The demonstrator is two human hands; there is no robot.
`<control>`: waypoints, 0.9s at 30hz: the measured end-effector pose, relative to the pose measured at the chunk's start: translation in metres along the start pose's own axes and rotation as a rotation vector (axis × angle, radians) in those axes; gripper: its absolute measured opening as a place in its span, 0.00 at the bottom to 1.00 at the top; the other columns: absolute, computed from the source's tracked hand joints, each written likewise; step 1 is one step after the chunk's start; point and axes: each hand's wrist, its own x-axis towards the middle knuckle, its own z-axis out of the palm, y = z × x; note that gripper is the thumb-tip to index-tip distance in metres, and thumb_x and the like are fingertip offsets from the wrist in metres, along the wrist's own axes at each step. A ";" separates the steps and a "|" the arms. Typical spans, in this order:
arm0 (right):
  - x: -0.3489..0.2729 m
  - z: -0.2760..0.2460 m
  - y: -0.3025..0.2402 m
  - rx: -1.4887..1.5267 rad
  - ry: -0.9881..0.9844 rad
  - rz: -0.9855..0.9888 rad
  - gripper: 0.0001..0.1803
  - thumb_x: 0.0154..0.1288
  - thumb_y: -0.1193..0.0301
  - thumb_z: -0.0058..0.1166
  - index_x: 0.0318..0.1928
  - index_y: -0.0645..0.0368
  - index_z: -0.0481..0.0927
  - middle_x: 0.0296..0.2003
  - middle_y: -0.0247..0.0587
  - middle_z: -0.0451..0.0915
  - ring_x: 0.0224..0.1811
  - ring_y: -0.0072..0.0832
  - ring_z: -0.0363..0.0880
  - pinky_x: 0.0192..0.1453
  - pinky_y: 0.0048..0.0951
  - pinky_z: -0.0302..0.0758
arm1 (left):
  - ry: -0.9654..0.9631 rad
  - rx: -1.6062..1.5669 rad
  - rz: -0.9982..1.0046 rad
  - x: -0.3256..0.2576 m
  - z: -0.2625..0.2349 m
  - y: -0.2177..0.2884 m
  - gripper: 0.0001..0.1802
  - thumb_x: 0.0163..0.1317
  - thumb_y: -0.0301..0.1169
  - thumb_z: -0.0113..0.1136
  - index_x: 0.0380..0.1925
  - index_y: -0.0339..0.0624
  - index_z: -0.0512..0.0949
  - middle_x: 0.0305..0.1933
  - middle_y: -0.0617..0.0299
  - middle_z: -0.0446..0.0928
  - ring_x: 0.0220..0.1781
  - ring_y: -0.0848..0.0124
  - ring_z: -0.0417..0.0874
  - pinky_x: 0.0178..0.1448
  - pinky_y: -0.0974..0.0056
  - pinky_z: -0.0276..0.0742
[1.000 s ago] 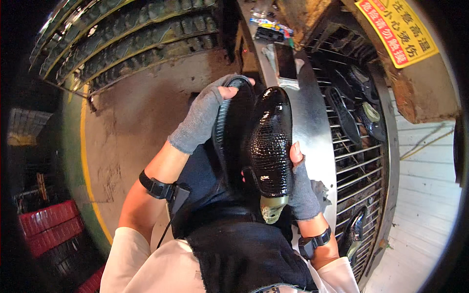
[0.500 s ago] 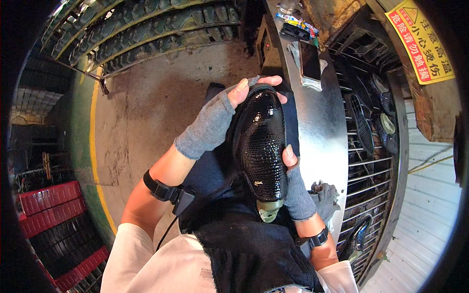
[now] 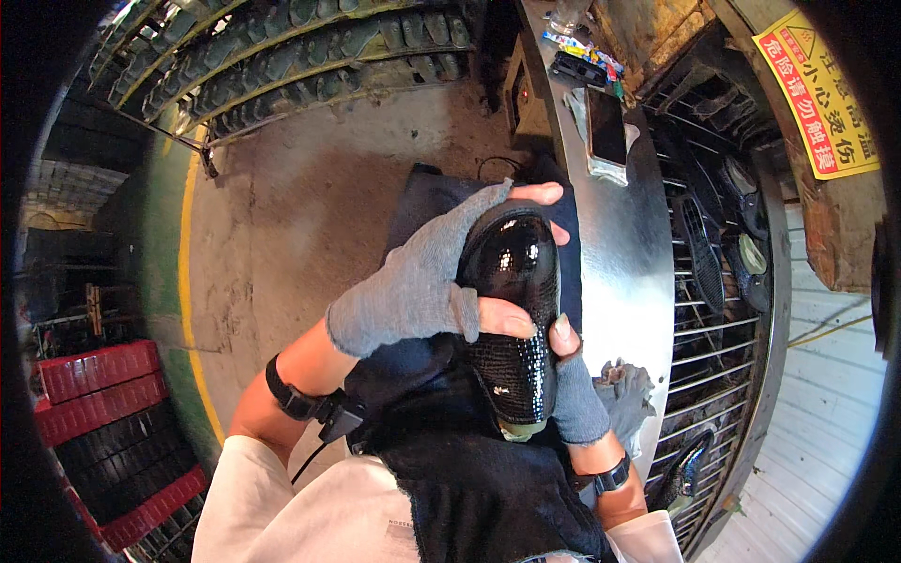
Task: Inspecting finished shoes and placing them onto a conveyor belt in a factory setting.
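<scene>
A glossy black shoe upper (image 3: 511,375) with a scale-like texture is stretched over a shoe last, toe pointing away from me. Part of the pale last (image 3: 519,432) shows at the heel end, over my dark apron (image 3: 497,488). My left hand (image 3: 418,272), in a grey fingerless glove, is closed around the toe part; its thumb lies across the top and its fingertips reach round the far side. At the shoe's right side, my right hand (image 3: 574,389), gloved alike, grips it with the thumb up on the edge; its other fingers are hidden underneath.
To my right runs a metal bench (image 3: 615,253) bearing a phone (image 3: 605,127) and a crumpled grey cloth-like thing (image 3: 624,389). Beyond it, a barred rack (image 3: 709,352) holds several shoes. Shelves of shoes (image 3: 338,47) stand far left, red-and-black stacked containers (image 3: 103,385) near left.
My left hand has slid from the toe tip over the shoe's top, thumb now across it. The shoe has dropped slightly toward me and shows less of the last.
</scene>
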 end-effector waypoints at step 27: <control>-0.066 -0.033 -0.108 -0.122 0.185 -0.329 0.26 0.78 0.57 0.63 0.66 0.60 0.81 0.59 0.36 0.85 0.59 0.24 0.83 0.66 0.32 0.79 | -0.508 -0.196 0.187 -0.031 -0.032 -0.020 0.56 0.69 0.59 0.67 0.83 0.33 0.56 0.87 0.41 0.53 0.86 0.49 0.61 0.88 0.51 0.47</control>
